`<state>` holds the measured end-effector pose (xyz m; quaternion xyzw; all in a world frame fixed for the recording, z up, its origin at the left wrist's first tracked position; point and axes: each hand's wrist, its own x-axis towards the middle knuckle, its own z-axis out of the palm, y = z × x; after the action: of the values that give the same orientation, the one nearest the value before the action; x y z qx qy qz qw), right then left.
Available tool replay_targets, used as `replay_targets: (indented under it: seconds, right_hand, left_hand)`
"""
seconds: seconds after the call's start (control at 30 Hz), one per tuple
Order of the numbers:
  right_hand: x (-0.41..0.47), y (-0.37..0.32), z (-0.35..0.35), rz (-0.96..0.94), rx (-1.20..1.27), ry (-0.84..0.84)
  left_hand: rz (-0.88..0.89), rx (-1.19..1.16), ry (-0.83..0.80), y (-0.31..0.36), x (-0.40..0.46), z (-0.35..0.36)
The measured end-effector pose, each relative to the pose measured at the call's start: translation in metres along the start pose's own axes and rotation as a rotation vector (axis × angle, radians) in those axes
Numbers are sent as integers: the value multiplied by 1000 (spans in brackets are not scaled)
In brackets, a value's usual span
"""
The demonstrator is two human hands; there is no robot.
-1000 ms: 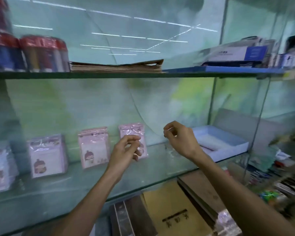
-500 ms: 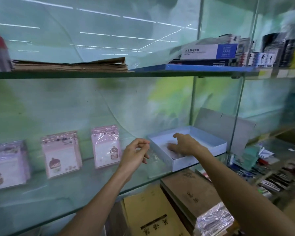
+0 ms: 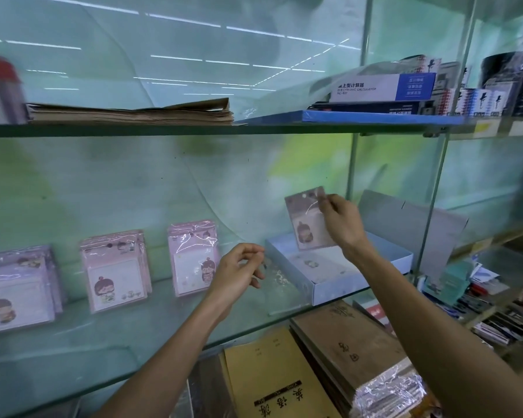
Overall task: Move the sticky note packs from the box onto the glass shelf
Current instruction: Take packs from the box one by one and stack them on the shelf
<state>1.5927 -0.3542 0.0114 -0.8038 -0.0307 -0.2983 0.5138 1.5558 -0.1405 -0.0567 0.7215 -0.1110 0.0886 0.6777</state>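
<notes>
Three stacks of packs stand at lower left on the glass shelf. The right hand pinches one pack above the box; more remain inside. The left hand hangs loosely curled, empty.

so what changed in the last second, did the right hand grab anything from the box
Yes. The right hand went from empty into the box, took a sticky note pack by its top corner and lifted it above the box. The left hand stayed empty, hovering over the glass shelf. The three standing stacks of packs did not move.
</notes>
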Motion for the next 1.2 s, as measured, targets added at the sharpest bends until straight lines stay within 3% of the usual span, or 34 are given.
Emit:
replay_targets:
  seconds: [0.13, 0.5, 0.9, 1.2]
  right_hand:
    - [-1, -11, 6, 261, 500, -54]
    - [-48, -53, 62, 303, 724, -310]
    - [-83, -103, 128, 226, 706, -510]
    - [-114, -167, 204, -275, 281, -649]
  left_hand:
    - [4, -25, 14, 3, -2, -8]
    - [43, -187, 29, 15, -22, -31]
    - [136, -121, 232, 19, -71, -137]
    - [108, 119, 373, 17, -115, -240]
